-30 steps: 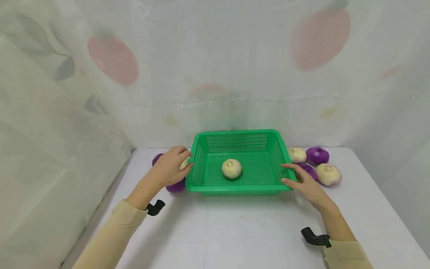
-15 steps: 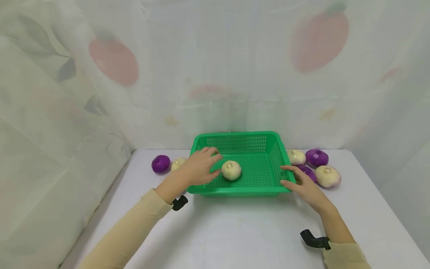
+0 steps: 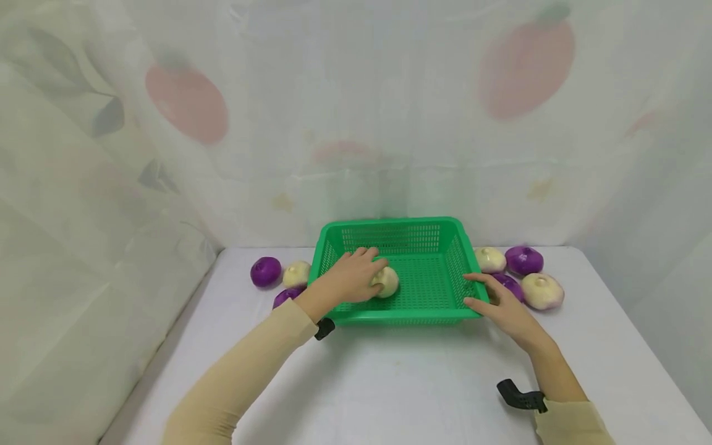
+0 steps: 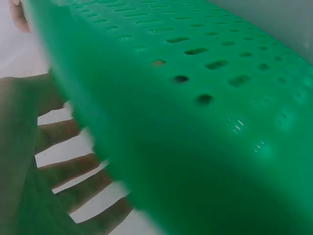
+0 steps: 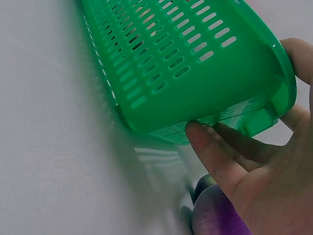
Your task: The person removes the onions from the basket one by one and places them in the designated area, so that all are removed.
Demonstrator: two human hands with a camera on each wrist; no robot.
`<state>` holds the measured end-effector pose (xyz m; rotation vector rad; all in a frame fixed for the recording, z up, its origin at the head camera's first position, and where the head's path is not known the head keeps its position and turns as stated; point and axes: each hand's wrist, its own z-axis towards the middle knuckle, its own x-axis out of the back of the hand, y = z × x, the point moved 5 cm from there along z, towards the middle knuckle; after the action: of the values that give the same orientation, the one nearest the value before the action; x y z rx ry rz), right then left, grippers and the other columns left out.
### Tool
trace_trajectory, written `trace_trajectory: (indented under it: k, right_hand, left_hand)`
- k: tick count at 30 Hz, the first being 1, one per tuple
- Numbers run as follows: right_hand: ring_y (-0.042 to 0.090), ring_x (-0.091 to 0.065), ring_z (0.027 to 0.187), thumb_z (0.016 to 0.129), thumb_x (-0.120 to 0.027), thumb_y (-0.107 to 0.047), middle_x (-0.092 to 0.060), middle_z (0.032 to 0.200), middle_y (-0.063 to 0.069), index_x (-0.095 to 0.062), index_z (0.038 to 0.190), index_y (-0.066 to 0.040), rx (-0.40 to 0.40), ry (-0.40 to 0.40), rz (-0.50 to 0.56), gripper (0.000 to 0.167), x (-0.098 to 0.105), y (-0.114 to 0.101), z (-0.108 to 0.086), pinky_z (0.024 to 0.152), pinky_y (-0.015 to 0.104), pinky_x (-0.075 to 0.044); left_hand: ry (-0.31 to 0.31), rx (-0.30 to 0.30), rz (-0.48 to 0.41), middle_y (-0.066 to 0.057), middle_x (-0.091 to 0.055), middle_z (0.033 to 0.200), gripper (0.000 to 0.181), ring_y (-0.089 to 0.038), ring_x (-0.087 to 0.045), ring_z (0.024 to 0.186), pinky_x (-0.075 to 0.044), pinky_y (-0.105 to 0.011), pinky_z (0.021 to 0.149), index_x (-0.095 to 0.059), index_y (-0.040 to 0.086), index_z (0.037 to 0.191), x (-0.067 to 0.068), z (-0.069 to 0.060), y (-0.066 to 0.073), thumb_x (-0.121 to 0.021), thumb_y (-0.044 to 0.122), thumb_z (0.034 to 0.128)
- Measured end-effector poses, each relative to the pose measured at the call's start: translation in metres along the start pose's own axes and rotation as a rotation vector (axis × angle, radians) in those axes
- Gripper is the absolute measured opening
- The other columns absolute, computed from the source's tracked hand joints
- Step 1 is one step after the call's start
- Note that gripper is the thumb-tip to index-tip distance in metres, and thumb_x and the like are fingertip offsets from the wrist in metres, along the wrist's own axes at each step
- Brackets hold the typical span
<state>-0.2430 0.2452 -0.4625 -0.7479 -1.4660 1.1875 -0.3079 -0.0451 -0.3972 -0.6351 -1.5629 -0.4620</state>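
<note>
Inside the green plastic basket [image 3: 423, 272] lies a whitish onion [image 3: 392, 282]. My left hand [image 3: 356, 275] reaches over the basket's left side and grips this onion, fingers over its top and thumb at its near side; the hand covers its left part. In the left wrist view, the green basket wall [image 4: 161, 122] fills most of the picture. My right hand [image 3: 500, 303] holds the basket's right end near the front corner. The right wrist view has its fingers [image 5: 215, 161] against the basket's outer wall [image 5: 220, 93].
Left of the basket are a purple onion [image 3: 266, 272], a whitish onion [image 3: 296, 274] and another purple onion [image 3: 286, 298]. Several purple onions [image 3: 525, 260] and whitish onions [image 3: 542, 292] lie on its right. A printed curtain [image 3: 356, 123] hangs behind the white table [image 3: 389, 383].
My left hand has moved right, from outside the basket's left rim to the whitish onion inside, and now grips it. My right hand has stayed on the basket.
</note>
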Motion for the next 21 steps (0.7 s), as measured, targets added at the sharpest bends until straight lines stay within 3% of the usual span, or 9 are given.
trace_trajectory:
  k: [12,21]
  right_hand:
    - [0.042,-0.023,0.148,0.102,-0.064,-0.03,-0.026,0.162,0.019,-0.04,0.152,-0.012,0.01,-0.001,0.004,0.058,0.0,0.0,-0.001,0.093,0.014,-0.043]
    - [0.042,-0.021,0.149,0.102,-0.064,-0.03,-0.026,0.162,0.02,-0.041,0.152,-0.013,0.01,0.0,-0.004,0.057,0.0,0.002,0.001,0.093,0.013,-0.042]
  left_hand:
    - [-0.083,0.07,0.02,-0.013,-0.042,0.152,0.056,-0.033,-0.044,0.137,-0.046,-0.054,0.103,-0.045,0.021,0.152,-0.014,0.02,0.015,-0.059,0.042,0.1015]
    - [-0.102,0.125,-0.098,-0.014,-0.042,0.151,0.059,-0.037,-0.045,0.135,-0.047,-0.058,0.1,-0.047,0.025,0.152,-0.033,0.028,0.01,-0.067,0.037,0.0975]
